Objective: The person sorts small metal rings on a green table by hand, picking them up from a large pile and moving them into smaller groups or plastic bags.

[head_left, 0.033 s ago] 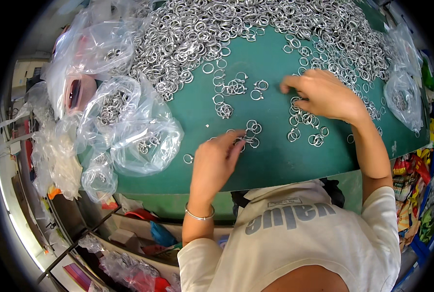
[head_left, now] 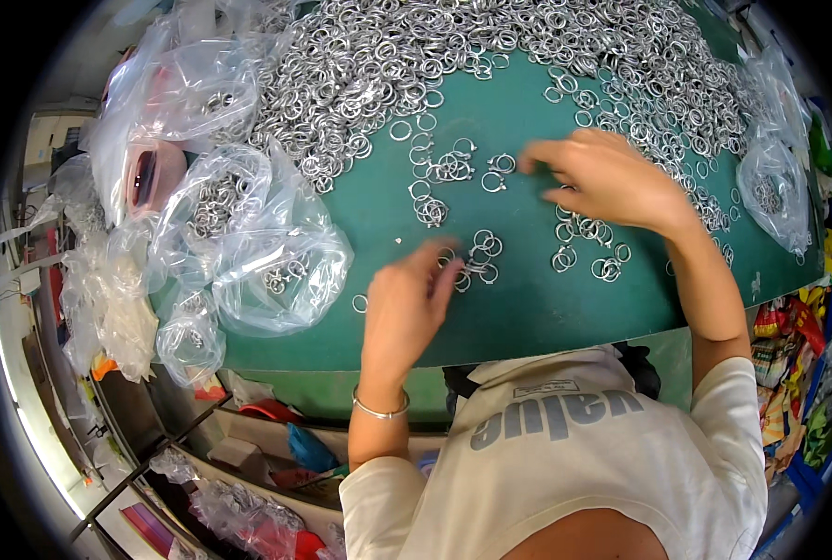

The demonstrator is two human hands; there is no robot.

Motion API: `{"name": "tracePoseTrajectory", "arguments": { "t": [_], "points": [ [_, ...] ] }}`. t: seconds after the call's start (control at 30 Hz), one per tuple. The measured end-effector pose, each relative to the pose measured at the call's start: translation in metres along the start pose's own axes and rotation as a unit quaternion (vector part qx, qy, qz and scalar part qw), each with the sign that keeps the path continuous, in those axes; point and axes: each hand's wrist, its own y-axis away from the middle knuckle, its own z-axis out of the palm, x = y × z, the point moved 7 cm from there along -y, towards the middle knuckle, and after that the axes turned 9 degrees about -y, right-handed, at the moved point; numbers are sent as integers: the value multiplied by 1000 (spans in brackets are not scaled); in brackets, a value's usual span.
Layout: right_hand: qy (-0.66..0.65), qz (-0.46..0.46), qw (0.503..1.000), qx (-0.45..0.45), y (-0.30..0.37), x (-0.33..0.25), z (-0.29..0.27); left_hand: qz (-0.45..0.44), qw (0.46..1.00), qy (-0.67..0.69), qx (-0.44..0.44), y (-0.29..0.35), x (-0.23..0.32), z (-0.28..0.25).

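Silvery metal rings with small tabs, resembling hose clamps, cover much of the green tabletop. My left hand (head_left: 406, 299) is beside a small ring cluster (head_left: 483, 257) near the front. Its thumb and index finger are apart, with a ring close by them; the fingertips are blurred. Over the table to the right, my right hand (head_left: 607, 177) has its index finger stretched left and its thumb apart below. Nothing shows between them, though the fingertips are smeared. Close to that index finger lies a pair of rings (head_left: 497, 173). Below the right hand is another loose group of rings (head_left: 582, 224).
A large heap of rings (head_left: 378, 65) spreads across the far side. Clear plastic bags (head_left: 285, 271) holding rings lie at the left, beside a pink object (head_left: 154, 177). Another bag of rings (head_left: 772, 191) hangs over the right edge. Shelves with plastic packets (head_left: 248, 513) stand below left.
My right hand has shifted slightly left, toward the pair of rings. My left hand has moved a little up and left, uncovering more of the nearby cluster.
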Motion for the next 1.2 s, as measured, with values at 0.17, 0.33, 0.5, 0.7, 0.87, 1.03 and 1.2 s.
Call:
{"name": "tracePoseTrajectory", "arguments": {
  "t": [0.17, 0.33, 0.5, 0.7, 0.87, 1.03, 1.2],
  "points": [
    [15, -21, 996, 90, -51, -13, 36, -43, 986, -136, 84, -24, -16, -9],
    [-127, 5, 982, 142, -40, 27, 6, -63, 984, -129, 105, -7, -31, -14],
    [-53, -13, 989, 135, -12, 4, 4, -99, 983, -10, 154, 6, -34, -23],
    [-27, -55, 992, 108, -12, 2, 38, -106, 977, 96, 159, 9, -30, -24],
    [-274, 120, 952, 58, -3, 21, 27, -95, 966, 211, 114, 7, -29, -12],
    [-7, -17, 995, 98, -2, 4, 38, 3, 993, -60, 100, -29, 0, -13],
    [-328, -22, 938, 111, -4, 14, 28, 60, 977, -175, 103, -74, -4, -2]
  ]
}}
